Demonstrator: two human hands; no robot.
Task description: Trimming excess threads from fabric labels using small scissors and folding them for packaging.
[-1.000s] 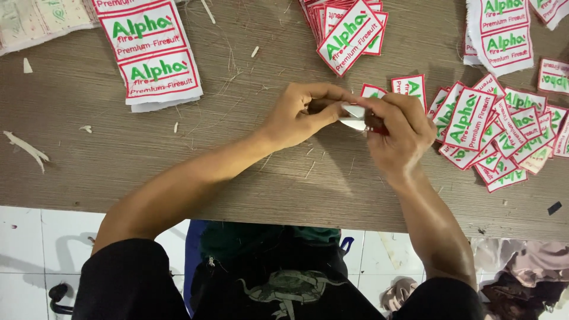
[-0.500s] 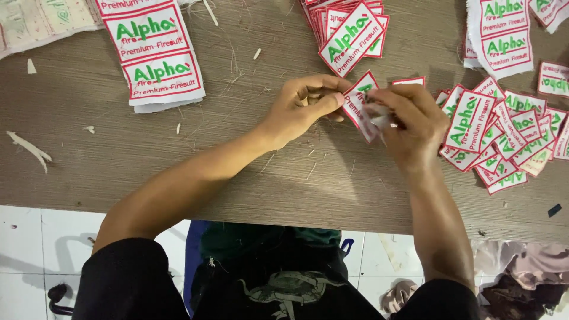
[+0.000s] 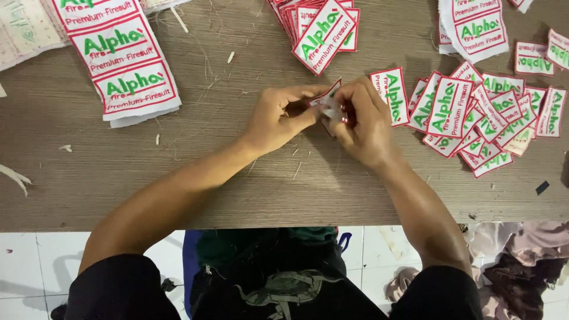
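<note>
Both hands meet over the middle of a brown wooden table (image 3: 178,178). My left hand (image 3: 275,118) and my right hand (image 3: 364,121) together pinch one small white embroidered patch (image 3: 328,98) with a red border and green lettering. The patch is tilted on edge between the fingertips, and most of it is hidden by the fingers. Something small and red shows at my right fingertips; I cannot tell what it is. Just right of my right hand lies a loose heap of the same small patches (image 3: 474,115).
A fanned stack of patches (image 3: 323,26) lies at the top centre. A strip of larger uncut patches (image 3: 118,59) lies top left, another (image 3: 477,26) top right. Thread scraps dot the table. Crumpled fabric (image 3: 521,255) lies on the tiled floor below the table edge.
The patch has been turned up from flat to tilted between the fingers, and both hands have shifted slightly left and upward on the table.
</note>
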